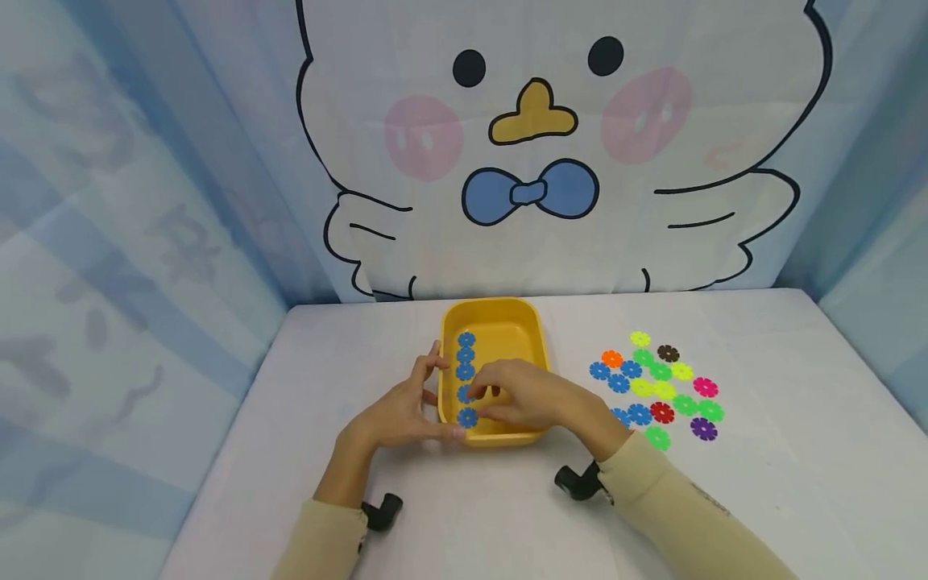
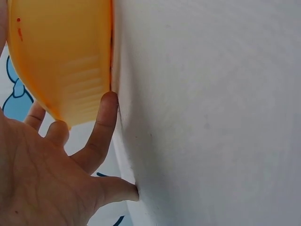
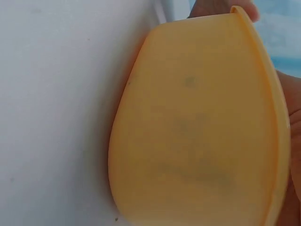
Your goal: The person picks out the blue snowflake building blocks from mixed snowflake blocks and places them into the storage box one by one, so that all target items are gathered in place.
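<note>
A yellow tray (image 1: 495, 310) stands on the table with a column of several blue notched discs (image 1: 466, 354) along its left side. My left hand (image 1: 395, 411) is at the tray's left edge, its fingers spread against the outer wall and its thumb at the near left corner. The left wrist view has the left hand's fingers (image 2: 104, 127) against the tray's wall (image 2: 61, 52). Inside the tray, my right hand (image 1: 525, 395) reaches in from the right with bent fingers, thumb and index tips apart beside the two nearest blue discs (image 1: 467, 417). The tray's outer wall (image 3: 193, 117) hides those fingers in the right wrist view.
To the right of the tray lie loose notched discs, among them an orange disc (image 1: 612, 359), a brown disc (image 1: 668, 353), a pink disc (image 1: 706, 387) and a purple disc (image 1: 703, 428). A patterned curtain (image 1: 536, 258) hangs behind the white table (image 1: 797, 419).
</note>
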A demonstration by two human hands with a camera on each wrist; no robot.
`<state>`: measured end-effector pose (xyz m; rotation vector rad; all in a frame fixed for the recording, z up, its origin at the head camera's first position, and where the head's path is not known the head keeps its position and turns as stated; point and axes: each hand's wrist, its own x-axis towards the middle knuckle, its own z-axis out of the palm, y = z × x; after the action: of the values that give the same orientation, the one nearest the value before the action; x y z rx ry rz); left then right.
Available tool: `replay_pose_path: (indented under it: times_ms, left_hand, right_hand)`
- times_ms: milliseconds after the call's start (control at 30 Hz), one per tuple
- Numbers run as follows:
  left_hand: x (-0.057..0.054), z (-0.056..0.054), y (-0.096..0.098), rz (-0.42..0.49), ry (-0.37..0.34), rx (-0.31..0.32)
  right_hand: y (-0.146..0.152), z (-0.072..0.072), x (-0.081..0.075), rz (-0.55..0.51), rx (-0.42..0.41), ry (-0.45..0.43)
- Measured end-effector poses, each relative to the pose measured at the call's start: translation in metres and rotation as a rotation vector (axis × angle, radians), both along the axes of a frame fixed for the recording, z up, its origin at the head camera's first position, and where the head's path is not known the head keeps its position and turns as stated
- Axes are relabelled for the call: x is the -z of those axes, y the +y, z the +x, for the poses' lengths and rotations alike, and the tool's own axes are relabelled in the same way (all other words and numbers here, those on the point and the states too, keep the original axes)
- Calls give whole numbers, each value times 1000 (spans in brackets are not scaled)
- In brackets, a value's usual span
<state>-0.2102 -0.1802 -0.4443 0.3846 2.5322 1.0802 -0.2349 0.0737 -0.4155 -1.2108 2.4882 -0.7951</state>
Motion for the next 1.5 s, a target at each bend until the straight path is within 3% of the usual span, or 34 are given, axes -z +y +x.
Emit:
replay_pose_path:
  times_ms: [467,633,800,1000,1333,1500]
  left_hand:
    - [-1,-2,1,-31,4,-9]
    - [-6,-3,3,-61,32,-1]
    - [-4,-5,3,-60,63,29]
    - [-1,-12,4,5,80,71]
    - [-4,-20,2,-11,77,78]
    - [-2,-19,1,7,67,72]
  right_hand:
    - [39,13,-4,-156,50,44]
    - [54,14,-3,-244,67,50]
    - [66,14,1,-329,73,67]
    - [84,17,0,-348,148,108]
    - [115,14,-10,-329,208,197]
    - [130,14,-8,-327,238,229]
